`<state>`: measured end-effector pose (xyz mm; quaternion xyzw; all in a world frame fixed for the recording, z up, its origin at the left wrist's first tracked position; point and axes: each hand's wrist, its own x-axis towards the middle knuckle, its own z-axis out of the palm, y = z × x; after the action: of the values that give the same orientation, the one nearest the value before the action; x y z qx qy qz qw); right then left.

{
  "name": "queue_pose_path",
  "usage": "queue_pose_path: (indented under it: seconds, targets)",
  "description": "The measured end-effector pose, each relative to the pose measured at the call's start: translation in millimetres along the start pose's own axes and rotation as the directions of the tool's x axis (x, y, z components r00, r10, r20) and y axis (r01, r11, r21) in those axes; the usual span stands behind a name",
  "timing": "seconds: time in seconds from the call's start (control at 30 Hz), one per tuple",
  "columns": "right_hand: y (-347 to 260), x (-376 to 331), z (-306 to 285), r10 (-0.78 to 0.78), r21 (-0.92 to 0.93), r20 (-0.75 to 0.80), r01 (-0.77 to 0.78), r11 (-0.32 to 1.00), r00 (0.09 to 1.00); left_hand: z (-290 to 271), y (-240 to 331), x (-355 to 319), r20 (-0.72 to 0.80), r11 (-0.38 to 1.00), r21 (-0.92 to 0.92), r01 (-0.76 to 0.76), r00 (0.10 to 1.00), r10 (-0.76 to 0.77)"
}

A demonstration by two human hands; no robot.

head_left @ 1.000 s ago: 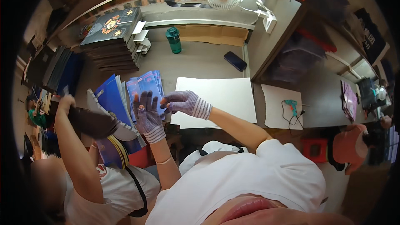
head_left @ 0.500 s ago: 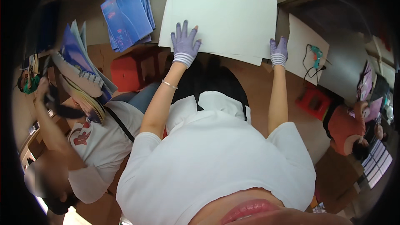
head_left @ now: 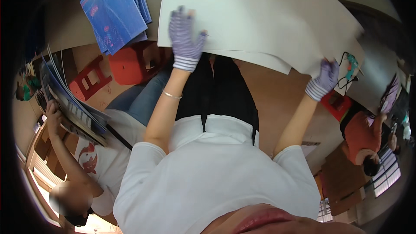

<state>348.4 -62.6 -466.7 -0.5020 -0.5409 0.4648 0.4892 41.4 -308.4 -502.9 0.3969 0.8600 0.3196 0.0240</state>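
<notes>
Fingertips (head_left: 331, 63) of the right hand (head_left: 323, 78) are pinching the near right edge of a large white sheet (head_left: 260, 17) in a narrow grip, though blur is hiding just where the thumb is sitting. Well apart from it, the left hand (head_left: 186, 39) is resting palm down on the sheet's near left part, fingers spread, gripping nothing. The sheet is lying across the table (head_left: 73, 24) before the person, its right side appearing to bow, a second white sheet (head_left: 279, 63) showing beneath its near edge. It is looking light and bendy like thin card, probably sliding easily and creasing if squeezed; its two near corners are seeming the safest holds. Blue booklets (head_left: 115, 15) are lying fanned just to its left, and a teal glue gun (head_left: 352, 63) is lying just beyond the right hand.
</notes>
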Motion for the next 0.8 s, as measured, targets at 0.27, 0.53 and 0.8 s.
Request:
queue_pose_path:
  seconds: [0.27, 0.53, 0.8]
  targets:
    - [46, 17, -4, 0.262, -0.199, 0.11, -0.237, 0.951, 0.959, -48, -57, 61, 0.335, 0.535, -0.676, 0.507, 0.858, -0.391]
    - [27, 6, 37, 0.245, -0.412, 0.185, -0.151, 0.898, 0.952, -53, -74, 70, 0.306, 0.608, -0.415, 0.677, 0.733, -0.607]
    - [21, -10, 50, 0.252, -0.329, 0.231, -0.169, 0.929, 0.94, -57, -63, 59, 0.261, 0.694, -0.234, 0.681, 0.732, -0.63]
